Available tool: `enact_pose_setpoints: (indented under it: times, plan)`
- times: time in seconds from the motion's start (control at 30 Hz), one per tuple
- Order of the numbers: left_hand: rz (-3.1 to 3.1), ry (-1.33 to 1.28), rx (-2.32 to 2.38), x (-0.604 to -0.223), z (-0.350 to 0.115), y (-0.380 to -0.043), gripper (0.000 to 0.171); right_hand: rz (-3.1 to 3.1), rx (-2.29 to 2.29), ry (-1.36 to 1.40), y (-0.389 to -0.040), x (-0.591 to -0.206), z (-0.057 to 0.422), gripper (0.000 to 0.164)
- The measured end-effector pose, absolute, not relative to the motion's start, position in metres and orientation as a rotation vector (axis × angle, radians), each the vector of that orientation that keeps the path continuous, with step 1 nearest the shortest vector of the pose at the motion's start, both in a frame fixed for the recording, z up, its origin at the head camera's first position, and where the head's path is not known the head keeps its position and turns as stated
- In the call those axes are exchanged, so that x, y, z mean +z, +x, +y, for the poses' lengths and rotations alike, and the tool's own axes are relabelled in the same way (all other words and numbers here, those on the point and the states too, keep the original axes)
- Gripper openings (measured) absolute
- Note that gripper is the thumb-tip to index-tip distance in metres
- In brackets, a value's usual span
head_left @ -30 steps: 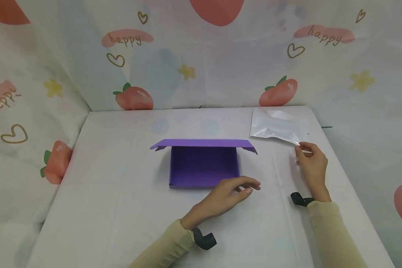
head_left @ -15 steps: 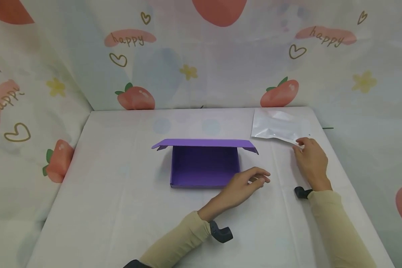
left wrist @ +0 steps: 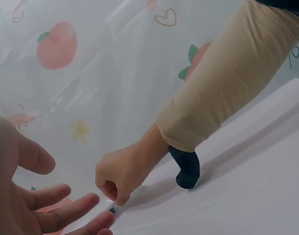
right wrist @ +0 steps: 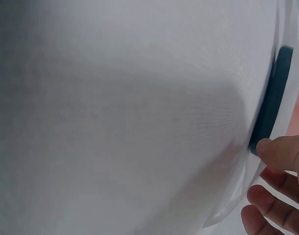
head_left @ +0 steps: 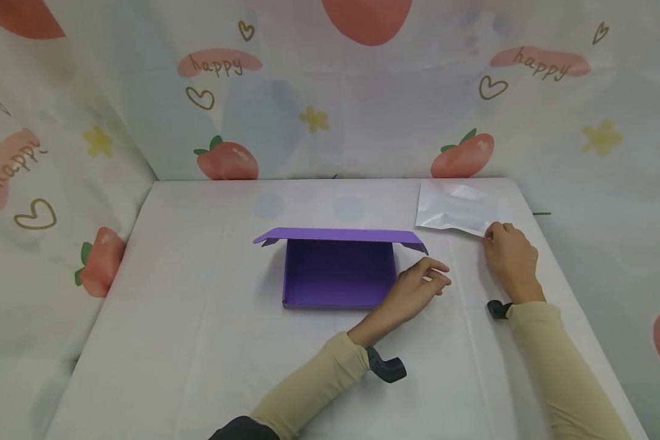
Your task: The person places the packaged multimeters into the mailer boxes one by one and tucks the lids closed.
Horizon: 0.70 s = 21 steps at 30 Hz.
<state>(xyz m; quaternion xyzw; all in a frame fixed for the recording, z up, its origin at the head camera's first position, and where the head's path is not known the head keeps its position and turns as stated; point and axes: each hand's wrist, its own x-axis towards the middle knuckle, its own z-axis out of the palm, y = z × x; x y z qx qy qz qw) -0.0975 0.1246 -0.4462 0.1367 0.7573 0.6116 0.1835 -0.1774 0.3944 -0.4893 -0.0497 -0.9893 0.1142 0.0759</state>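
A purple cardboard box (head_left: 338, 275) stands on the table with its flapped lid raised. My left hand (head_left: 412, 287) hovers at its right front corner, fingers loosely bent and holding nothing; in the left wrist view those fingers (left wrist: 56, 218) are spread. At the back right lies a shiny white plastic bag (head_left: 456, 208). With thumb and fingertips, my right hand (head_left: 511, 260) pinches the bag's near right corner. Close up in the right wrist view, a dark flat bar-shaped thing (right wrist: 274, 98) shows at the bag, by my thumb (right wrist: 276, 152); its kind is unclear.
A white cloth covers the table (head_left: 225, 366). Patterned curtains (head_left: 363, 110) rise behind it and on both sides. Each wrist carries a black camera mount (head_left: 387, 365). The box lid's side flap (head_left: 415, 245) sticks out toward the bag.
My left hand has moved right and slightly away from me, past the box's front corner. My right hand has shifted a little farther back at the bag's corner. The box stays put.
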Motion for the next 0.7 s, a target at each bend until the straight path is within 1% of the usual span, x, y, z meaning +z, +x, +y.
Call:
enact_pose_setpoints:
  times: [0.27, 0.5, 0.7]
  plan:
    - [2.273, 0.253, 1.589, -0.451, 0.14, -0.114, 0.033, -2.97, 0.342, -0.169, -0.169, -0.492, 0.397, 0.016]
    - [2.217, 0.16, 1.668, -0.459, 0.155, -0.123, 0.038, -2.998, 0.367, -0.206, -0.156, -0.491, 0.398, 0.017]
    - [2.26, -0.04, 1.715, -0.465, 0.17, -0.134, 0.048, -3.007, 0.373, -0.209, -0.145, -0.49, 0.402, 0.017]
